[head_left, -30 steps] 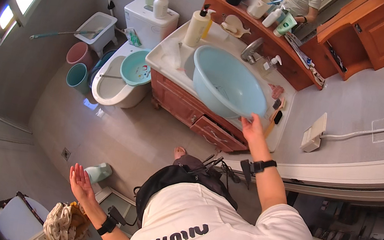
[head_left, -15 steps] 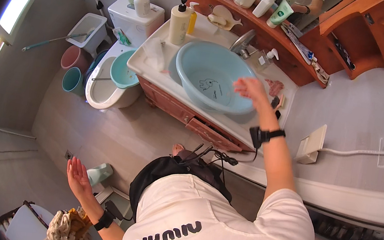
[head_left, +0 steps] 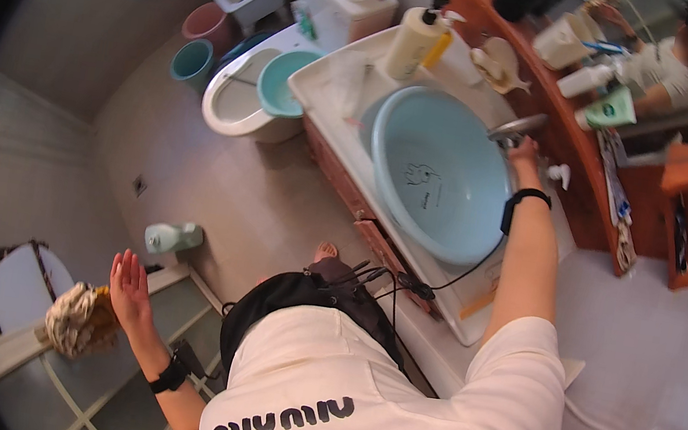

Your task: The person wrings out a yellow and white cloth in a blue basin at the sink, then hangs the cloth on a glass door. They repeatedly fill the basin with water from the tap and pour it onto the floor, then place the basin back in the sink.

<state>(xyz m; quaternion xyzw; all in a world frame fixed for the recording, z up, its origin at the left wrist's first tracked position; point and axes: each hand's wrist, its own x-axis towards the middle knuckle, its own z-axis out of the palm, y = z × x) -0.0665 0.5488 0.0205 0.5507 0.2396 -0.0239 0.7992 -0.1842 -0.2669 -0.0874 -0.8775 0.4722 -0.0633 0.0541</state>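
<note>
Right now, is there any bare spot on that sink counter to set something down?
Hardly: the blue basin fills most of the counter. A bare strip remains left of it, before the pump bottle. The wooden shelf is crowded; the right hand is at the faucet.

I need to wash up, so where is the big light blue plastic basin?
The light blue plastic basin sits on the washstand counter, upper centre, beside the right hand.

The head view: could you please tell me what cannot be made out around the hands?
- Right hand: its fingers cover the metal tap, so the grip is unclear.
- Round light-blue plastic basin: too washed out to tell if water is inside.
- Left hand: open; contact with the beige mop head is unclear.
</note>
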